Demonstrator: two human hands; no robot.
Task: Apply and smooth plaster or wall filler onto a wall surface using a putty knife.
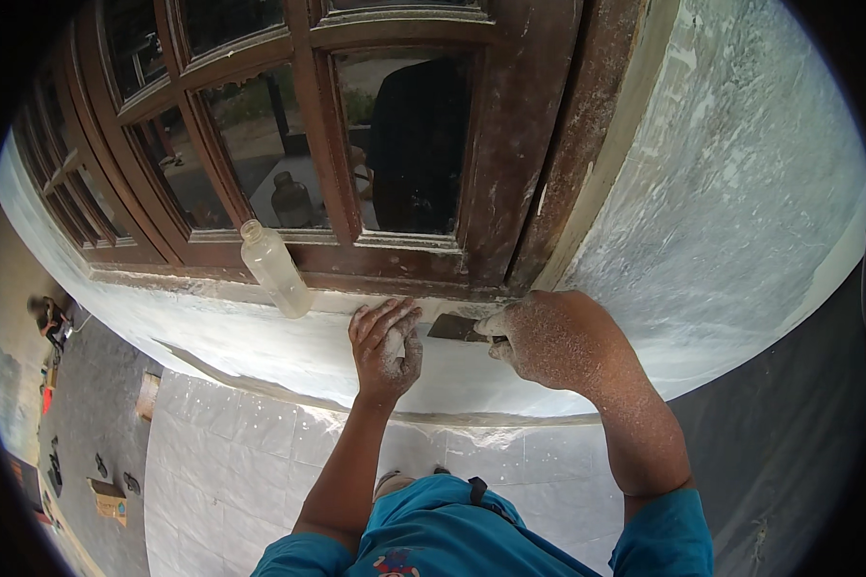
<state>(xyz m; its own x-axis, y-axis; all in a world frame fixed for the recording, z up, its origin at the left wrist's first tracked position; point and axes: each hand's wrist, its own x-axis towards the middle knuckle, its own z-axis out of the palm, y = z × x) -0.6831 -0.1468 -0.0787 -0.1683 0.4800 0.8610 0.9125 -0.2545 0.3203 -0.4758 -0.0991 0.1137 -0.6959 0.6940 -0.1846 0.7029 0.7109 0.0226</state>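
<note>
My right hand (553, 338), dusted with white powder, is closed around a putty knife (452, 328). Its dark flat blade points left and lies close against the white ledge under the window, near the frame's lower right corner. Just left of the blade is my left hand (385, 348), coated in white, with fingers curled around a whitish lump (395, 340), mostly hidden, its kind unclear. A clear, uncapped plastic bottle (277, 271) stands on the ledge to the left of my left hand, close to the brown wooden window (404, 264).
A patchy white-grey wall (702, 183) rises right of the window. Below, pale sheeting (231, 462) with white specks covers the floor. At the far left are a cardboard box (109, 502), scattered footwear (101, 465) and another person (50, 317) in the distance.
</note>
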